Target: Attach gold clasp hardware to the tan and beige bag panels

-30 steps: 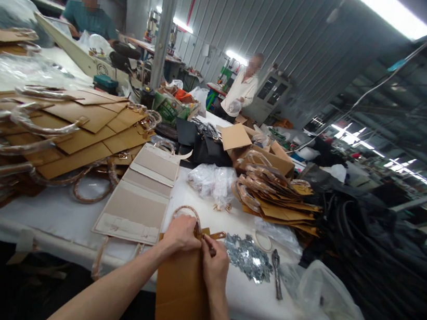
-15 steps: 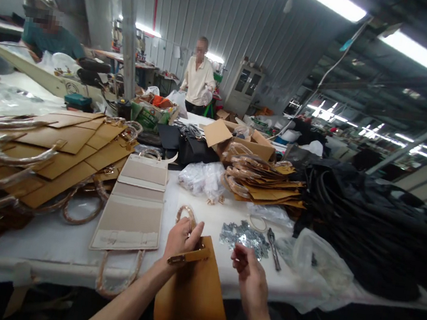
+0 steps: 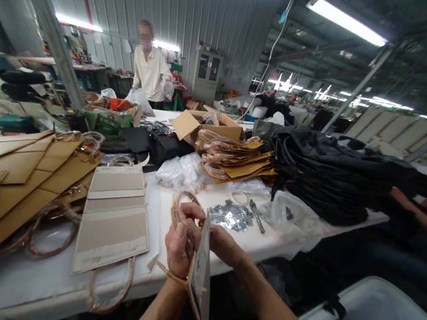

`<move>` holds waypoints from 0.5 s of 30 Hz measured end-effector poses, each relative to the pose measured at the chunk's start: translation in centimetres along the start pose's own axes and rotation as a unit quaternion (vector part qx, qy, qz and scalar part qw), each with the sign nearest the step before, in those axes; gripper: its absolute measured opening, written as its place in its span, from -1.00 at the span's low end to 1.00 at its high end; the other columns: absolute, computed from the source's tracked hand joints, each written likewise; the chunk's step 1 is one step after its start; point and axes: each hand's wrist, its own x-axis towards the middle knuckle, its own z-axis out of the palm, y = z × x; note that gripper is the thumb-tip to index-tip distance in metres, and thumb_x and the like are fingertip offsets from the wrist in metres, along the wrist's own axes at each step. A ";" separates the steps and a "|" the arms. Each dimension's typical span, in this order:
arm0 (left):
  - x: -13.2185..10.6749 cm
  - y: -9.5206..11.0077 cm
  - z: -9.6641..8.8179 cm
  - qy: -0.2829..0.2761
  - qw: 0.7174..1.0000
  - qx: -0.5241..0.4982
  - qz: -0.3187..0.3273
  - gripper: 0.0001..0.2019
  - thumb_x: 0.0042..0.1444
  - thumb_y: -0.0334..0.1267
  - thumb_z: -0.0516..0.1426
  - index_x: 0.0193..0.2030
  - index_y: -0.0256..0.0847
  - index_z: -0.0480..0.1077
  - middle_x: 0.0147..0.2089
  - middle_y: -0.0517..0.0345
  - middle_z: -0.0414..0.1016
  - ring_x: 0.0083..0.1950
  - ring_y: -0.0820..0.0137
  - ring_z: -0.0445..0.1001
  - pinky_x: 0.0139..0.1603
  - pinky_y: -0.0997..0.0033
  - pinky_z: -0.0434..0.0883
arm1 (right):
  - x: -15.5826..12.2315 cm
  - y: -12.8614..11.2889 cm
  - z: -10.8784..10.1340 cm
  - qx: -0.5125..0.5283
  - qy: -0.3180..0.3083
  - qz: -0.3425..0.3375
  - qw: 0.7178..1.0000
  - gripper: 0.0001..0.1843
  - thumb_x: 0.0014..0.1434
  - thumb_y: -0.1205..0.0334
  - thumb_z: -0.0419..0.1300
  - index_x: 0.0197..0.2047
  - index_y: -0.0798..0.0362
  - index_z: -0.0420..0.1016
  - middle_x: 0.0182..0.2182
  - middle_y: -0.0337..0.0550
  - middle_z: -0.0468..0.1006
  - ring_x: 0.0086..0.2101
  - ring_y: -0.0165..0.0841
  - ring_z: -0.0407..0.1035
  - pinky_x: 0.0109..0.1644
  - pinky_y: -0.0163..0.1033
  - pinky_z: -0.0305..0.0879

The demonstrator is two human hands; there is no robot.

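Note:
My left hand point(image 3: 180, 247) is closed on a tan bag panel point(image 3: 200, 279) near its wrapped ring handle point(image 3: 175, 207). The panel stands on edge, its pale inner side turned to the right, and a narrow tan strap lies across my left wrist. My right hand point(image 3: 224, 244) reaches against the panel's pale side near the top; its fingers are hidden there. Just beyond my hands lies a heap of small silvery metal pieces point(image 3: 232, 215), with a plier-like metal tool point(image 3: 257, 217) beside it. Left of my hands, a beige-lined bag panel point(image 3: 115, 220) with handles lies flat.
Stacked tan panels point(image 3: 31, 172) cover the left side. Further back are more tan panels point(image 3: 236, 163), a cardboard box point(image 3: 221, 127) and crumpled clear plastic point(image 3: 182, 170). Black material point(image 3: 325, 175) is piled right, near another person's arm point(image 3: 422, 216). A person point(image 3: 150, 70) stands behind the table.
My view has swung right. The panel has turned from showing its tan face to standing edge-on. My right hand has moved from open space beside the metal pieces to the panel.

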 end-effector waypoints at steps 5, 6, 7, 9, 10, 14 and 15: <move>0.3 -3.3 -3.4 0.012 0.999 0.038 -0.036 -0.40 0.32 0.22 -0.12 -0.58 -0.14 0.34 -0.06 -0.10 0.45 0.09 0.10 0.39 0.17 0.06 0.43 | 0.8 -2.7 -2.9 0.140 -0.156 0.075 0.975 -0.29 0.00 -0.46 0.30 -0.31 0.11 0.65 -0.45 -0.02 0.61 -0.35 -0.11 0.54 -0.24 -0.07 0.49; 0.2 -4.1 -4.0 0.025 0.997 0.046 -0.049 -0.39 0.31 0.23 -0.14 -0.53 -0.14 0.39 -0.07 -0.10 0.46 0.11 0.09 0.39 0.20 0.05 0.42 | 0.6 -3.4 -3.3 0.150 -0.139 0.077 0.976 -0.32 -0.02 -0.42 0.34 -0.26 0.10 0.67 -0.42 0.00 0.63 -0.32 -0.09 0.55 -0.21 -0.05 0.50; 0.2 -4.9 -4.5 0.035 0.996 0.049 -0.065 -0.38 0.30 0.26 -0.15 -0.49 -0.14 0.43 -0.08 -0.10 0.47 0.11 0.09 0.41 0.21 0.04 0.42 | 0.3 -4.1 -3.4 0.156 -0.130 0.082 0.976 -0.34 -0.05 -0.36 0.38 -0.18 0.10 0.68 -0.37 0.03 0.65 -0.29 -0.06 0.57 -0.18 -0.03 0.50; -0.1 -6.1 -5.3 0.039 0.992 0.037 -0.110 -0.34 0.23 0.35 -0.12 -0.43 -0.16 0.48 -0.16 -0.09 0.48 0.00 0.12 0.47 0.10 0.06 0.47 | -0.4 -5.1 -3.3 0.168 -0.145 0.107 0.969 -0.29 -0.11 -0.21 0.45 0.03 0.07 0.65 -0.24 0.08 0.68 -0.22 -0.01 0.58 -0.11 0.04 0.50; -0.4 -6.6 -5.7 0.034 0.989 0.024 -0.143 -0.32 0.19 0.40 -0.09 -0.40 -0.18 0.50 -0.21 -0.07 0.48 -0.09 0.15 0.50 0.01 0.09 0.50 | -0.8 -5.4 -3.0 0.176 -0.159 0.124 0.964 -0.23 -0.12 -0.15 0.46 0.14 0.04 0.59 -0.17 0.09 0.68 -0.19 0.00 0.59 -0.07 0.07 0.50; -1.7 -7.2 -6.9 0.044 0.951 -0.061 -0.299 -0.33 0.06 0.42 0.11 -0.14 -0.23 0.52 -0.27 0.02 0.51 -0.33 0.32 0.50 -0.26 0.26 0.49 | -2.0 -4.9 -1.8 0.210 -0.145 0.152 0.955 -0.07 -0.07 0.01 0.45 0.38 -0.11 0.34 0.04 0.02 0.62 -0.10 -0.03 0.59 0.03 0.06 0.49; -2.0 -7.1 -7.2 0.055 0.942 -0.074 -0.323 -0.32 0.03 0.42 0.16 -0.09 -0.22 0.50 -0.23 0.02 0.53 -0.34 0.35 0.50 -0.30 0.30 0.48 | -2.2 -4.4 -1.5 0.206 -0.131 0.155 0.957 -0.06 -0.05 0.01 0.45 0.39 -0.12 0.31 0.06 0.00 0.61 -0.10 -0.04 0.59 0.01 0.03 0.50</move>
